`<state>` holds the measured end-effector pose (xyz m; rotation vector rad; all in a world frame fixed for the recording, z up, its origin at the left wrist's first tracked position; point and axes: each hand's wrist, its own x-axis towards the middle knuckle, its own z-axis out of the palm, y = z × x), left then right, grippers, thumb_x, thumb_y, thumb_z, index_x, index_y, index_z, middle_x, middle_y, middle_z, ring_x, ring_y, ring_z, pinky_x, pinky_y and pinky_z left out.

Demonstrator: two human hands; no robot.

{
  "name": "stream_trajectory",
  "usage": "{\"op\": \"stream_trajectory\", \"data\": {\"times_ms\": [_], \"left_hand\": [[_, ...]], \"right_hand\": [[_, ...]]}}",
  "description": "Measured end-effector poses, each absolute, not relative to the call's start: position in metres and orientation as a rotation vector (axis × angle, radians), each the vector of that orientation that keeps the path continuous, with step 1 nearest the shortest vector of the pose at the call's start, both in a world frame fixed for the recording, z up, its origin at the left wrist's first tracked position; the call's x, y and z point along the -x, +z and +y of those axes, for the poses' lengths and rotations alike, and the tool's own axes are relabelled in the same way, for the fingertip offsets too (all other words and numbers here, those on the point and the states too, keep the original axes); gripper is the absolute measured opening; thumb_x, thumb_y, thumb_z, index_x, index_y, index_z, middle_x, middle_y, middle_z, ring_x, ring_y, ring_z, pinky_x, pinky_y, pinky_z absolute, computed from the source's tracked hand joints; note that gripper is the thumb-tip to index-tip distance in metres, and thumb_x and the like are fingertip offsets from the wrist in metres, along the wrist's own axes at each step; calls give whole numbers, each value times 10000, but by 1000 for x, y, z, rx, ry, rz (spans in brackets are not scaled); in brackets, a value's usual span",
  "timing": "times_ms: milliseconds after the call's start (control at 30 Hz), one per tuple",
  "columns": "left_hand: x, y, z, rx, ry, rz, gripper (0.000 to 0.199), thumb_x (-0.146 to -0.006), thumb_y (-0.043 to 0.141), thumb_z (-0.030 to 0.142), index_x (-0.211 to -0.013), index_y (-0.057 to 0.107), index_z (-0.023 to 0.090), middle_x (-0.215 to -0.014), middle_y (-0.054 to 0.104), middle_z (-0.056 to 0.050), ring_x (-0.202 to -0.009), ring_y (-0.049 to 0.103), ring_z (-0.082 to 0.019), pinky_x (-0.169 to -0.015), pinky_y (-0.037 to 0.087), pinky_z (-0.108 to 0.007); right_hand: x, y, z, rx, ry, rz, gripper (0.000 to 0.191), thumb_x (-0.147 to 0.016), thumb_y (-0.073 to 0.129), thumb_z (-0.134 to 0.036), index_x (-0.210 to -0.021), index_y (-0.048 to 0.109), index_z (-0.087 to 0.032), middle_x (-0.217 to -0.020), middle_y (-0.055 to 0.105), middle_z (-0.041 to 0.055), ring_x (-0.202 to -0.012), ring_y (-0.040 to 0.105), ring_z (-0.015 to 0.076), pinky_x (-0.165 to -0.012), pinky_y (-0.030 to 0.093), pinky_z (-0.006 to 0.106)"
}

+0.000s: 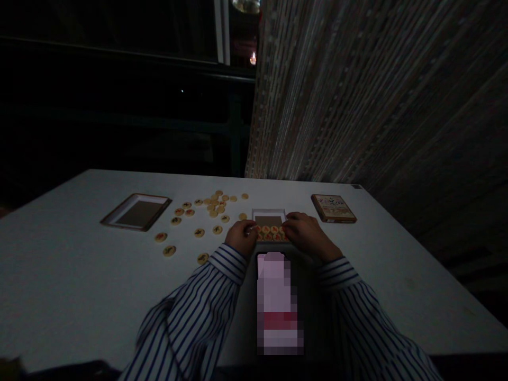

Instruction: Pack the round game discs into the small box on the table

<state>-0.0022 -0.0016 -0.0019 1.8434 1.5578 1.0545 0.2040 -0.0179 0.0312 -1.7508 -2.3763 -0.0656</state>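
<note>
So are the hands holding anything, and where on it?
Yes, the small open box with round pieces in it: left hand at its left side, right hand at its right.

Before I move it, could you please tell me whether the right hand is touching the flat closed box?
Apart: the head view shows white tabletop between the right hand and the flat closed box.

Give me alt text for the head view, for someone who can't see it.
A left hand and right hand hold a box part-filled with round pieces on a white table; loose pieces lie scattered left, near an open tray.
</note>
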Motion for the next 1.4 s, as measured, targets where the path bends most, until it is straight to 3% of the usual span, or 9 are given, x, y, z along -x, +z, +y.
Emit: {"op": "stream_trajectory", "data": {"times_ms": [333, 667, 1400], "left_hand": [[3, -5, 0, -1827, 1042, 1544, 233, -726, 543, 221, -921, 652, 156, -906, 663, -67, -776, 619, -150, -755, 495, -282], [3, -6, 1, -1827, 1073, 1534, 221, -723, 547, 222, -903, 654, 149, -878, 663, -72, -769, 620, -158, -745, 497, -290], [6, 13, -8, -1951, 1214, 1402, 225, -739, 527, 220, -933, 631, 171, -913, 638, -62, -817, 603, -154, -751, 503, -289]], "right_hand": [[-204, 32, -19, 1742, -43, -2348, 274, -849, 450, -326, -1023, 634, -223, -1130, 575, 63, -1025, 494, 204, -877, 322, 343], [-202, 32, -21, 1693, -92, -2086, 262, -846, 415, -216, -993, 622, -150, -985, 648, 83, -914, 556, 187, -832, 369, 302], [-201, 19, -27, 1657, -50, -2035, 260, -847, 401, -213, -993, 610, -164, -958, 664, 70, -870, 585, 170, -785, 402, 277]]}}
